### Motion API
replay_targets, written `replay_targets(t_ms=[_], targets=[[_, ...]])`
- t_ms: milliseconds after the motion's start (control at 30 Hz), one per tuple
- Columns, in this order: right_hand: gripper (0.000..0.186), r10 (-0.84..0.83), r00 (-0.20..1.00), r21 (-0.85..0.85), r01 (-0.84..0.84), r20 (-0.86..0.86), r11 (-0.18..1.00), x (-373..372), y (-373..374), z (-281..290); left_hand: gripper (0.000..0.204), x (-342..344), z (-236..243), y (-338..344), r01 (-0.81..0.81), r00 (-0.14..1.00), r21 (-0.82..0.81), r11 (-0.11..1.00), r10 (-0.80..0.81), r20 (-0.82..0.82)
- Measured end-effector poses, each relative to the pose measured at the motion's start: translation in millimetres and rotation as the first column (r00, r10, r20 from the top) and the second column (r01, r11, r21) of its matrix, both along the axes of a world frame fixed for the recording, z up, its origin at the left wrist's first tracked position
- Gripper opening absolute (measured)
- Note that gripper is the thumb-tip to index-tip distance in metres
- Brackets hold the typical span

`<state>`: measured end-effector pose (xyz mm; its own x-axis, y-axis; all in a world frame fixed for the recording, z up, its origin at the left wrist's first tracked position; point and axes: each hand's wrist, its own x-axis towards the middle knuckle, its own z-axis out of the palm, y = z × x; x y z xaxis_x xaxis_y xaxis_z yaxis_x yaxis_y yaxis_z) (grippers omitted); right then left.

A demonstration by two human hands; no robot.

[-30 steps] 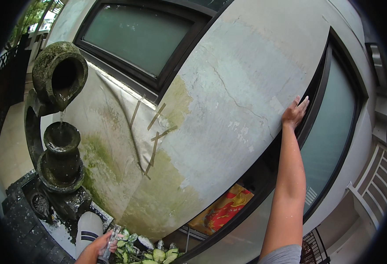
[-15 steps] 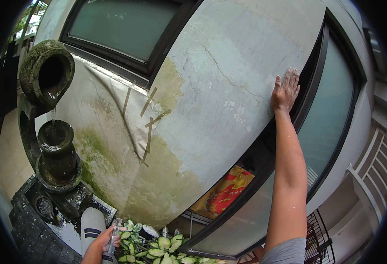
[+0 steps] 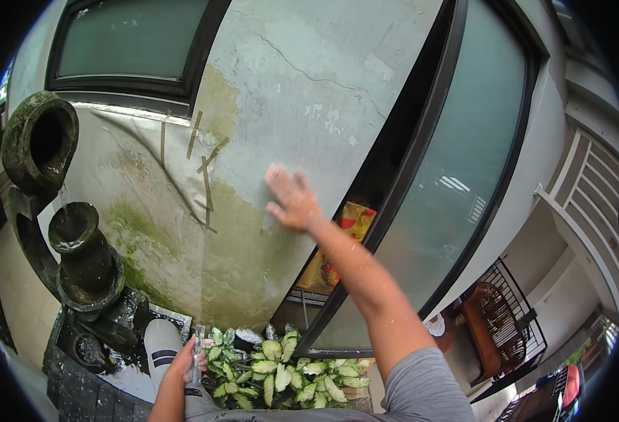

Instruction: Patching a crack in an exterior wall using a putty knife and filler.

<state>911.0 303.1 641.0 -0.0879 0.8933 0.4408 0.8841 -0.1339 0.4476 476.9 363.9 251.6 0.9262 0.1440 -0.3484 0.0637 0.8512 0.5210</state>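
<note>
My right hand is open, fingers spread and blurred by motion, over the weathered wall. Whether its palm touches the surface cannot be told. Pale blue paint, a long crack and small lighter flakes mark this wall, and lower down it turns mossy green. Low beside my knee, my left hand is closed round a flat, narrow scraper held upright; its grip is hidden by the fingers. Left of the bare paint, a loose sheet is fixed with strips of brown tape.
A mossy stone jar fountain runs with water at the left. Leafy plants grow along the wall's foot. At the right stands a dark-framed glass door, with a red and yellow picture behind its gap. A wooden bench is farther right.
My right hand has swept left and down from beside the door frame to the middle of the wall. The view has shifted right; my left hand still holds the scraper low.
</note>
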Motion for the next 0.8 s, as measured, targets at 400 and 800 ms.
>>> replay_targets(t_ms=[400,800], targets=[[0.051,-0.215,0.083,-0.207,0.092,-0.973,0.974,-259,-187,-527,0.035,-6,-42,-10,0.001,0.995,0.215,0.977,0.021,-0.1],[0.05,-0.326,-0.597,-0.339,-0.095,-0.733,0.936,-255,-243,-568,0.023,18,-38,-7,0.057,0.979,0.239,0.969,-0.007,-0.204]])
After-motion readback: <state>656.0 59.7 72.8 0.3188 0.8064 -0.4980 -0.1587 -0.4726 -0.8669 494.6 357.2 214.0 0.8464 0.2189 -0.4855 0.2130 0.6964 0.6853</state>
